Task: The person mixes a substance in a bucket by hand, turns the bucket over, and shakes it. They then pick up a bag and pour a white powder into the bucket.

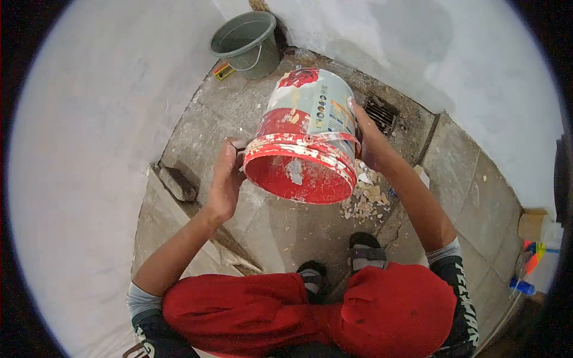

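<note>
Above the rubble pile (pixel 365 200), keep both hands, left hand (pixel 225 182) and right hand (pixel 369 140), pressed flat against the tilted red bucket (pixel 304 137), steadying its mouth.

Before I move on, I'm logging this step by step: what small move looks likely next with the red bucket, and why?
Probably a further tip or shake of the red bucket. It is held tilted, mouth toward the camera, the left hand at its rim and the right hand on its side. White crust clings inside, and a pile of broken chips lies on the floor below.
</note>
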The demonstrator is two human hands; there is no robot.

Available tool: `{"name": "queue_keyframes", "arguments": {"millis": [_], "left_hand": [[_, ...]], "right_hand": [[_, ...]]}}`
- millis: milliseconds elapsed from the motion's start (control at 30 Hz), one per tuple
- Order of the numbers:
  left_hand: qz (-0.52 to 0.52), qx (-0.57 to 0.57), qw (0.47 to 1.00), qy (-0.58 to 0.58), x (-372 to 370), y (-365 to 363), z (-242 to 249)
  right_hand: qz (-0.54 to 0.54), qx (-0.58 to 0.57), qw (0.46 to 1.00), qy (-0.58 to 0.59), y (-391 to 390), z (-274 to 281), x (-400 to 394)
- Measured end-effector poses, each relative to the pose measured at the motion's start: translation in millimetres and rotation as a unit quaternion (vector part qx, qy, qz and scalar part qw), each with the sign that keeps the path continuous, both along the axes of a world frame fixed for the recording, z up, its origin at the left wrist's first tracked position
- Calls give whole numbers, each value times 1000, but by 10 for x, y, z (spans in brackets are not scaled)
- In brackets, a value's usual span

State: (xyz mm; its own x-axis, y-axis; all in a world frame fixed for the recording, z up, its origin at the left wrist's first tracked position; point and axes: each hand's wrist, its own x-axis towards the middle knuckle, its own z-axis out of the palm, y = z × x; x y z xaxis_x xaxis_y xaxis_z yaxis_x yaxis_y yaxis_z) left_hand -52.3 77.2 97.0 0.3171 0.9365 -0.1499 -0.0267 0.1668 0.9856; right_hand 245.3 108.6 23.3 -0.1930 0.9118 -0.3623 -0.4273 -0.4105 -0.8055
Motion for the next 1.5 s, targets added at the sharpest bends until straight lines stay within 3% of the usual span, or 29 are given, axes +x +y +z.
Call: {"name": "queue_keyframes", "arguments": {"millis": [167, 300, 367, 433, 500, 567, 600, 667, 733, 767, 833, 933, 1000, 1067, 1133, 1167, 1233, 1267, 1333, 1367, 1400, 1433, 1500], "left_hand": [[14, -20, 1000, 16, -9, 2, -22], [83, 47, 995, 3, -90, 48, -139], [122, 84, 989, 11, -129, 79, -176], [184, 60, 981, -32, -202, 112, -238], [167, 41, 985, -19, -414, 141, -416], [94, -176, 978, 57, -514, 133, -535], [46, -236, 968, 74, -523, 119, -627], [27, -305, 948, 82, -481, -63, -846], [6, -372, 924, 93, -380, -197, -905], [34, -387, 916, 98, -315, -246, -911], [61, -405, 906, 104, -297, -275, -924], [64, -362, 918, 147, -242, -192, -845], [208, -225, 937, 166, -116, -104, -634], [254, -26, 952, 171, -393, 198, -820], [239, 23, 960, 145, -235, 201, -513], [225, 77, 964, 119, -191, 212, -383], [184, 54, 975, 109, -242, 162, -488], [153, 5, 973, 172, -228, 86, -631], [121, -43, 964, 232, -291, -8, -808], [42, -225, 955, 190, -369, -21, -847], [-39, -397, 906, 142, -399, -26, -831], [-40, -394, 907, 144, -400, -13, -831], [-3, -339, 925, 170, -359, -12, -852]], "right_hand": [[17, 4, 1000, -1, 7, -34, 0], [-12, 37, 999, -28, -49, -93, -53], [-62, 195, 976, -76, -129, -80, -161], [-99, 186, 970, -118, -259, -234, -279], [-129, 323, 924, -157, -372, -311, -366], [-116, 323, 918, -197, -412, -803, -321], [-59, 344, 901, -257, -487, -987, -294], [-3, 363, 877, -315, -641, -1189, -340], [136, 326, 815, -459, -805, -1263, -419], [135, 324, 816, -459, -841, -1279, -457], [168, 229, 887, -363, -883, -1220, -593], [127, 290, 853, -415, -940, -1000, -666], [66, 336, 846, -409, -862, -726, -718], [12, 384, 829, -405, -743, -377, -677], [-78, 493, 757, -422, -653, -113, -658], [-81, 493, 757, -420, -641, -138, -665], [-118, 532, 719, -432, -640, -284, -668], [-117, 533, 718, -432, -672, -438, -663], [26, 436, 709, -553, -788, -853, -655], [25, 438, 709, -552, -813, -1011, -649], [83, 429, 718, -542, -823, -1064, -652], [140, 417, 725, -530, -814, -1119, -647], [149, 404, 734, -525, -750, -1113, -640]]}}
